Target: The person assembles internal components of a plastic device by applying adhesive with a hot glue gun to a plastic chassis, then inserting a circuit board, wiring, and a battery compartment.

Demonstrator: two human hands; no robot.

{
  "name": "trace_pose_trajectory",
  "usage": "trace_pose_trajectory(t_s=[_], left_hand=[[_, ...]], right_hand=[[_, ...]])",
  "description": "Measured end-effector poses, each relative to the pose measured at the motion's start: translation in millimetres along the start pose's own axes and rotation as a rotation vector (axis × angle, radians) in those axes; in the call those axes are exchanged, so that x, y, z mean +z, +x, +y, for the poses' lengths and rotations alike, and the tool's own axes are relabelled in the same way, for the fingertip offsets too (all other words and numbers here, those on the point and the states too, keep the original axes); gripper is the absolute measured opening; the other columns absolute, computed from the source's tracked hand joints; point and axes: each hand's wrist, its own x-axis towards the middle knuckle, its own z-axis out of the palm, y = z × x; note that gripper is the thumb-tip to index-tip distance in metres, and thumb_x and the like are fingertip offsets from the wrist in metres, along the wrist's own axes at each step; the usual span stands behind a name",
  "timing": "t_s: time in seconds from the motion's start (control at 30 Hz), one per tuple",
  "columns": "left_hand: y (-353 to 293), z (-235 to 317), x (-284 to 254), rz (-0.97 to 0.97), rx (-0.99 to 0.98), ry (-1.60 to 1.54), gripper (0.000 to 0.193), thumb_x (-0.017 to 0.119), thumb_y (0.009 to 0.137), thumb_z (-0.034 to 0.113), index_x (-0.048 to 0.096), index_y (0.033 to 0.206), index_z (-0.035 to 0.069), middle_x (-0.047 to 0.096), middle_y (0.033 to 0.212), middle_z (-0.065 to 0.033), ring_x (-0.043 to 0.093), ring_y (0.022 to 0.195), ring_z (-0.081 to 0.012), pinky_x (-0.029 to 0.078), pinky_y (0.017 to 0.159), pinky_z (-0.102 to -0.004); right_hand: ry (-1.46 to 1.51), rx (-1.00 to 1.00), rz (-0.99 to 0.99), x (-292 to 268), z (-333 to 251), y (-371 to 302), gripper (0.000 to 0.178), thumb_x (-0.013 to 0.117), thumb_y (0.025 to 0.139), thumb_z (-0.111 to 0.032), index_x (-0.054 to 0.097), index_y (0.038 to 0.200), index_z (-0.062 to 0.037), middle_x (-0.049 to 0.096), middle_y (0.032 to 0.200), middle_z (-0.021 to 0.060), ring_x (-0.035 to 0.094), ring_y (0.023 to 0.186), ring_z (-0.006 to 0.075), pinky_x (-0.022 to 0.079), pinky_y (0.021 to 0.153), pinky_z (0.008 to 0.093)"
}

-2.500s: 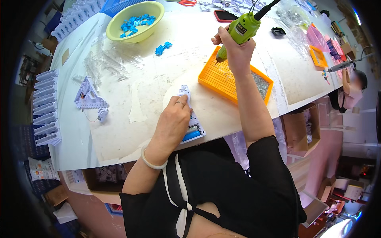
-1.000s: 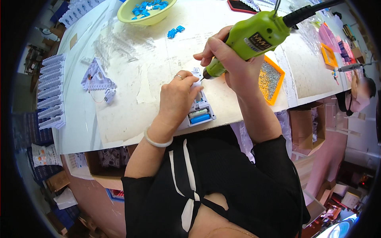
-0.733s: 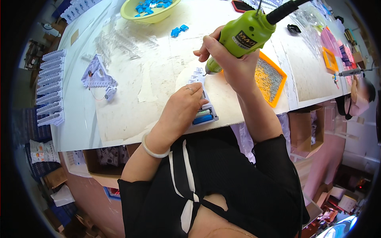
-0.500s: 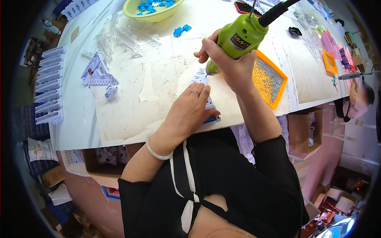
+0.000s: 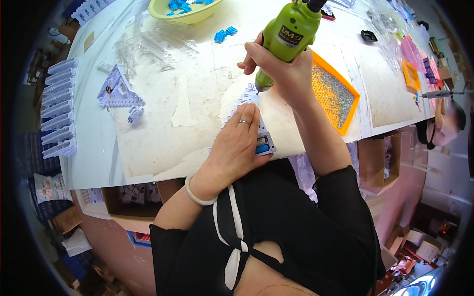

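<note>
My right hand [image 5: 284,66] is wrapped round a green electric screwdriver [image 5: 297,23], which points down and to the left. Its bit meets or hovers just over the far end of a toothed lavender plastic housing [image 5: 251,93]; contact is hard to tell. My left hand [image 5: 234,140] lies flat across the middle of that housing, fingers stretched out and close together, covering much of it. By my left thumb, the near end shows a compartment with a blue cylinder [image 5: 262,148] in it. To my right, an orange tray [image 5: 353,106] holds many small silvery screws.
A similar triangular housing [image 5: 118,89] with thin wires lies at left, beside a stack of toothed lavender parts [image 5: 59,108]. Farther back are clear plastic strips [image 5: 148,44], loose blue pieces [image 5: 224,34] and a yellow bowl [image 5: 195,16]. Another person [image 5: 449,121] sits at far right.
The screwdriver and my right hand have shifted slightly left. My left hand has slid a little nearer and lower on the housing, exposing more of its teeth and near-end compartment.
</note>
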Motion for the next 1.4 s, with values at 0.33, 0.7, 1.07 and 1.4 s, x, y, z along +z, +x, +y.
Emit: trace_pose_trajectory(t_s=[0.33,0.7,1.07,1.4], left_hand=[[2,2,-3,-0.006,-0.014,-0.007,0.095,0.087,0.065,0.031,0.04,0.136,-0.011,0.042,0.136,-0.0225,0.044,0.131,-0.0382,0.041,0.112,-0.0409],[5,1,-2,0.005,0.019,0.02,0.094,0.086,0.065,0.031,0.04,0.136,-0.012,0.043,0.136,-0.0223,0.044,0.132,-0.0384,0.041,0.112,-0.041],[-3,4,-2,0.018,0.012,0.046,0.09,0.087,0.064,0.026,0.046,0.135,-0.011,0.047,0.14,-0.0257,0.047,0.131,-0.041,0.04,0.112,-0.0425],[4,8,-5,-0.034,0.037,0.073,0.091,0.089,0.06,0.021,0.047,0.133,-0.016,0.047,0.139,-0.0286,0.047,0.13,-0.0426,0.042,0.111,-0.0429]], right_hand=[[-0.011,0.009,-0.044,-2,5,0,0.009,0.072,0.089,-0.004,0.064,0.092,-0.0008,0.068,0.074,0.0067,0.069,0.065,0.0141,0.062,0.069,0.0323],[-0.036,0.028,-0.052,-1,6,2,0.01,0.072,0.088,-0.005,0.064,0.093,0.0001,0.069,0.076,0.0076,0.07,0.067,0.0153,0.062,0.067,0.0304],[-0.108,-0.256,0.221,-79,-22,29,0.008,0.069,0.091,-0.006,0.066,0.094,0.001,0.07,0.078,0.0108,0.071,0.066,0.0181,0.062,0.068,0.0334],[-0.312,-0.15,0.282,-99,-2,20,0.018,0.071,0.092,-0.015,0.059,0.096,-0.0029,0.065,0.081,0.005,0.066,0.069,0.0135,0.056,0.062,0.0256]])
